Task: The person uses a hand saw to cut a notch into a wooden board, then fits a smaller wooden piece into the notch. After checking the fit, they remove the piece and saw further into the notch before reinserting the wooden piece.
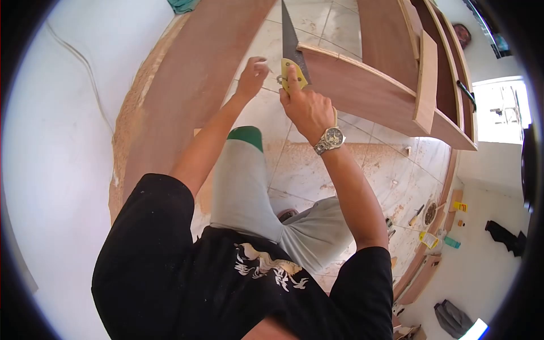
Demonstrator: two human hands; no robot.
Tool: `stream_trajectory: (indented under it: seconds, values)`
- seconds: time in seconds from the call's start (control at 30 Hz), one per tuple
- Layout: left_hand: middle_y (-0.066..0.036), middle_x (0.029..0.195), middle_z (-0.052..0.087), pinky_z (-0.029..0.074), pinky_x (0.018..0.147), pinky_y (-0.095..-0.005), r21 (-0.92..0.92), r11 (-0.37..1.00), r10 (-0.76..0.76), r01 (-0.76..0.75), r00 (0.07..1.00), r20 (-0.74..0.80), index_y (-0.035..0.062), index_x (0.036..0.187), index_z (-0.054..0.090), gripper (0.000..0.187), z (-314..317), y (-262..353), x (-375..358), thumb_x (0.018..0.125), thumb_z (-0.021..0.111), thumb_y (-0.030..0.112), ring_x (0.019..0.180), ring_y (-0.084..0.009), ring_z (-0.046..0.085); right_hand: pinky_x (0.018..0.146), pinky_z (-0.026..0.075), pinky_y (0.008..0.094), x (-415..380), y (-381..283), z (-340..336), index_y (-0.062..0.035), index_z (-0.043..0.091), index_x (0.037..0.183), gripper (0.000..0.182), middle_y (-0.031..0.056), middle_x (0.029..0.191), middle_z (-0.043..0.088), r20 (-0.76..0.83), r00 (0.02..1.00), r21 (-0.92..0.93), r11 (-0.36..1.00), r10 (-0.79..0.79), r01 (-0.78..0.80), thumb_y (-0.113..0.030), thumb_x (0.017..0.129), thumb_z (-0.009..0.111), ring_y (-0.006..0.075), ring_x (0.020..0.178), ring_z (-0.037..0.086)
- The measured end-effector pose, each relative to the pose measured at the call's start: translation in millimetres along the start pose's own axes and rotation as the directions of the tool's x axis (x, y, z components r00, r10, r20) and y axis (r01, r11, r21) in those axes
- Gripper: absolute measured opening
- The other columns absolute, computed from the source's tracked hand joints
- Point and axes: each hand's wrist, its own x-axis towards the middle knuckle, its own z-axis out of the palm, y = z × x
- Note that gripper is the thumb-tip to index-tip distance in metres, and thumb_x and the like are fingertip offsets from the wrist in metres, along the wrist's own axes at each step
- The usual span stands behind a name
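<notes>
A hand saw (290,42) with a yellow handle is in my right hand (309,107), whose index finger lies along the handle. The blade points away from me, close beside the end of a reddish wooden panel (357,76) of a cabinet-like frame. My left hand (253,76) is raised left of the saw handle, apart from it, with its fingers curled and thumb toward the saw; whether it holds something small is unclear. A watch (330,139) is on my right wrist.
A long wooden board (181,85) lies at the left by the white wall. The wooden frame (447,73) stands at the upper right. Sawdust, a yellow bottle (429,239) and tools lie on the tiled floor. A person's head (462,35) shows behind the frame.
</notes>
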Motion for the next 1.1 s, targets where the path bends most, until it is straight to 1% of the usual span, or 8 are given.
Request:
stream_trajectory:
  seconds: [0.1,0.2,0.57,0.63,0.73,0.8,0.87,1.1]
  values:
    - [-0.026,0.146,0.054,0.041,0.112,-0.0527,0.67,0.692,-0.174,0.269,0.963,-0.206,-0.0013,0.149,0.045,0.077,-94.4,-117.3,-123.2,0.09,0.074,0.04,0.136,-0.0395,0.052,0.052,0.056,0.0494,6.1,-0.3,4.2,-0.0092,0.045,0.152,0.06,0.0159,0.066,0.069,-0.01,1.0,0.016,1.0,0.005,-0.005,-0.039,0.1,0.057,0.0356,0.057,0.069]
    - [-0.027,0.167,0.02,0.02,0.12,-0.0689,0.718,0.061,-0.724,0.693,0.526,-0.446,0.0205,0.163,0.024,0.1,-83.3,-27.3,-245.2,0.085,0.069,0.064,0.15,-0.0547,0.024,0.051,0.055,0.0477,7.3,-2.4,5.2,-0.0047,0.044,0.152,0.061,0.0139,0.063,0.068,-0.05,0.999,0.007,1.0,-0.02,0.021,-0.035,0.1,0.056,0.0333,0.055,0.069]
    - [-0.026,0.158,0.041,0.032,0.117,-0.0607,0.827,0.301,-0.265,0.474,0.875,-0.405,0.0194,0.155,0.044,0.091,-159.8,-47.7,-109.4,0.078,0.084,0.045,0.146,-0.0432,0.038,0.049,0.054,0.0457,4.5,9.5,5.1,0.0019,0.043,0.152,0.064,0.0133,0.064,0.068,-0.071,0.993,0.045,0.994,-0.098,0.102,-0.034,0.1,0.057,0.0311,0.053,0.068]
    - [-0.027,0.153,0.047,0.036,0.117,-0.0518,0.798,0.585,-0.231,0.143,0.973,-0.005,0.0107,0.155,0.043,0.089,-158.8,-27.1,-29.6,0.081,0.08,0.045,0.143,-0.0433,0.043,0.049,0.054,0.0458,3.4,9.9,9.8,0.0009,0.043,0.152,0.064,0.0135,0.064,0.068,-0.06,0.994,0.061,0.993,-0.094,0.098,-0.034,0.1,0.057,0.0311,0.052,0.067]
    - [-0.027,0.15,0.049,0.038,0.117,-0.0468,0.715,0.635,-0.14,-0.292,0.867,0.479,0.0085,0.154,0.044,0.08,-73.8,77.0,24.1,0.088,0.075,0.041,0.141,-0.0395,0.046,0.048,0.053,0.0463,2.3,13.6,6.8,-0.0021,0.044,0.152,0.063,0.0134,0.064,0.068,-0.035,0.995,0.05,0.994,-0.094,0.096,-0.034,0.1,0.057,0.0312,0.051,0.067]
    - [-0.025,0.135,0.062,0.048,0.106,-0.0417,0.212,0.974,-0.046,-0.085,0.836,0.548,0.0065,0.138,0.061,0.054,-17.4,41.9,52.0,0.092,0.07,0.035,0.126,-0.0335,0.06,0.051,0.053,0.0487,-0.3,16.4,2.7,-0.0085,0.046,0.152,0.061,0.0147,0.065,0.067,-0.023,0.997,0.09,0.993,-0.071,0.073,-0.035,0.099,0.059,0.0342,0.054,0.066]
    - [-0.013,0.103,0.074,0.056,0.082,-0.0349,-0.121,0.991,0.092,-0.056,0.942,0.323,0.0044,0.103,0.071,0.025,29.0,17.4,68.8,0.096,0.064,0.027,0.093,-0.0252,0.069,0.052,0.053,0.0494,-2.8,12.4,9.4,-0.0115,0.048,0.152,0.06,0.0152,0.065,0.067,-0.078,0.996,0.098,0.994,-0.036,0.044,-0.036,0.098,0.06,0.0352,0.054,0.066]
    - [-0.012,0.076,0.063,0.05,0.067,-0.0361,-0.746,0.662,-0.121,0.066,0.992,-0.02,0.0034,0.081,0.061,0.023,134.8,-20.5,77.1,0.09,0.059,0.025,0.07,-0.0232,0.059,0.054,0.053,0.0472,9.8,-32.5,15.9,-0.0106,0.054,0.148,0.057,0.0149,0.064,0.066,-0.126,0.975,-0.015,0.982,0.183,-0.186,-0.041,0.1,0.061,0.034,0.055,0.066]
